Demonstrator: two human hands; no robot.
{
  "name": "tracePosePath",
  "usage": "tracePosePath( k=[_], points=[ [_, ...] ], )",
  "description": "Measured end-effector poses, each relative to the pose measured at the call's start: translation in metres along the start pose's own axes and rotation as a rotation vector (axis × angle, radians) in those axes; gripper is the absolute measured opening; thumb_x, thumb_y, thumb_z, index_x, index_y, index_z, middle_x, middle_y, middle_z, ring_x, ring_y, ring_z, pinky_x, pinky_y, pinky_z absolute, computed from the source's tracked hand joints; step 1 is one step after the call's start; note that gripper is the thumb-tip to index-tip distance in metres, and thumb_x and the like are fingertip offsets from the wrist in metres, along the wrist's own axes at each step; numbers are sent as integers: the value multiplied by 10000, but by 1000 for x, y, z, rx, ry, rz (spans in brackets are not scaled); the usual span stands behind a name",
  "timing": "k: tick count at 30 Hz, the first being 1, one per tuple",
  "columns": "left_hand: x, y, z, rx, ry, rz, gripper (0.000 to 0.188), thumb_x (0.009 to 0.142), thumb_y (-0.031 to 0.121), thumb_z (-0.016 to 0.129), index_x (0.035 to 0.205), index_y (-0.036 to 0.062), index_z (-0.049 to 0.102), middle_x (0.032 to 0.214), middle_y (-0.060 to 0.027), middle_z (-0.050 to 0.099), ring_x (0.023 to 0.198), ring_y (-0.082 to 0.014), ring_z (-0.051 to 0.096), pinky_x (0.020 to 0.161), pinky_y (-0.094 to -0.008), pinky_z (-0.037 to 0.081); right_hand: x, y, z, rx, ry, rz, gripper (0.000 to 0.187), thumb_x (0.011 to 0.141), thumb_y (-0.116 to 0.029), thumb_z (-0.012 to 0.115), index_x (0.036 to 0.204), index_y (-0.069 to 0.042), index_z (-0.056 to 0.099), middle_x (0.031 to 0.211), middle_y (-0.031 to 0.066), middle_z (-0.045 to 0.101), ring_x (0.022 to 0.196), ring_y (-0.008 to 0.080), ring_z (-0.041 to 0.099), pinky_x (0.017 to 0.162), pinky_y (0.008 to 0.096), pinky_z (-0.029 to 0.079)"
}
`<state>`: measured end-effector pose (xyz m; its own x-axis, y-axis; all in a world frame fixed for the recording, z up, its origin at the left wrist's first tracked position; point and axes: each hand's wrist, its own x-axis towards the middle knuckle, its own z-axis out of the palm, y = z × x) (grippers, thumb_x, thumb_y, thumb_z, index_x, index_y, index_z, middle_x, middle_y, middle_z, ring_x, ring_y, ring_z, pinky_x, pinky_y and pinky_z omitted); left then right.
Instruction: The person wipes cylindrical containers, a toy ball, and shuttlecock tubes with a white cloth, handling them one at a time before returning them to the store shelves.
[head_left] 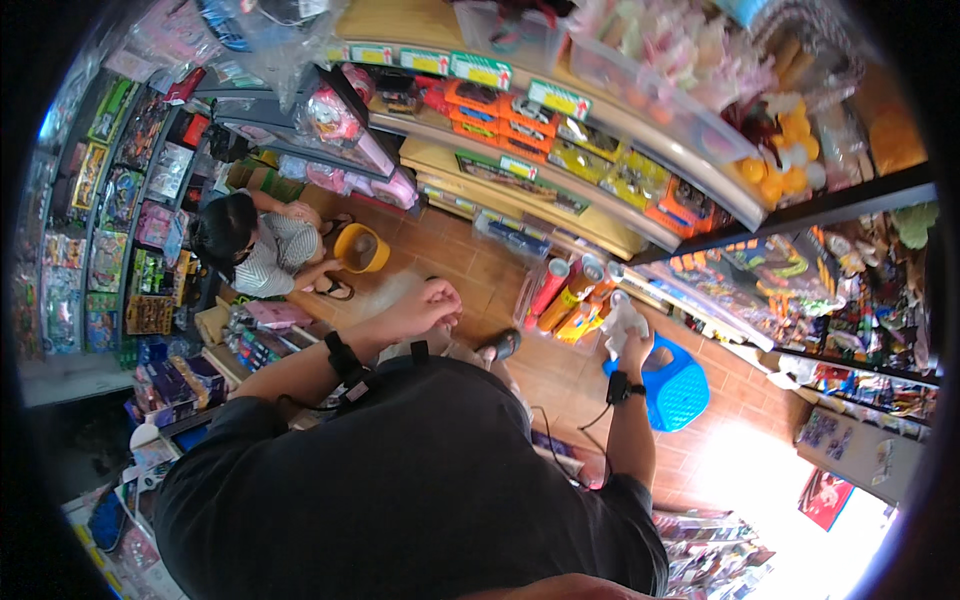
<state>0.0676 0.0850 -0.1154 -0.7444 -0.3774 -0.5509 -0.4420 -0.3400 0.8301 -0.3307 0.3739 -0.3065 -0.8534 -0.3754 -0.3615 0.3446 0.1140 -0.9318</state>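
Note:
My left hand is held out in front of my body with its fingers curled in, and nothing shows in it. Below it is the wooden-tiled floor. My right hand grips a crumpled white cloth, which could also be a thick wipe. That hand is over the edge of a blue plastic stool with holes in its top. Just beyond the cloth, a clear bin on the floor holds tall red, orange and yellow tube-shaped packages.
Ahead runs a wooden shelf with boxed toy cars and clear tubs. To the left, a person squats beside a yellow bucket. Packed toy racks line the left side. A low goods display stands near my left arm.

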Motion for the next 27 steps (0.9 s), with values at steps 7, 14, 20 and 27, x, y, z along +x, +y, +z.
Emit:
tracePosePath(
  k=[7, 14, 20, 27],
  points=[
    [-13, 32, -82, 24, -32, 47, 161, 1011, 159, 559, 1124, 45, 575, 1051, -64, 673, 886, -145, 661, 750, -278, 532, -24, -15, 74, -701, -444, -599, 431, 722, -94, 757, 1128, -29, 629, 1099, 115, 679, 951, 244, 678, 861, 379, 550],
    [-14, 123, -227, -200, 42, 613, 443, 995, 176, 557, 1406, 39, 468, 1314, -108, 618, 1124, -214, 638, 897, -335, 530, -128, -132, 337, 456, -725, 517, 499, 847, -109, 499, 1317, 59, 510, 1218, 180, 644, 1075, 315, 655, 967, 426, 530],
    [-32, 251, -312, -90, 111, 900, 619, 989, 272, 567, 1515, 43, 333, 1534, -169, 391, 1393, -263, 415, 1083, -397, 403, -195, -214, 504, 500, -996, 429, 594, 810, -91, 481, 1389, 40, 444, 1332, 220, 579, 1202, 360, 597, 1061, 484, 468],
    [-24, 279, -382, -246, 292, 928, 649, 970, 275, 585, 1549, 166, 314, 1577, -182, 313, 1436, -255, 342, 1170, -428, 249, -240, -263, 619, 486, -688, -207, 597, 807, -34, 476, 1391, 58, 394, 1382, 218, 511, 1261, 371, 540, 1059, 502, 457]
  ],
)
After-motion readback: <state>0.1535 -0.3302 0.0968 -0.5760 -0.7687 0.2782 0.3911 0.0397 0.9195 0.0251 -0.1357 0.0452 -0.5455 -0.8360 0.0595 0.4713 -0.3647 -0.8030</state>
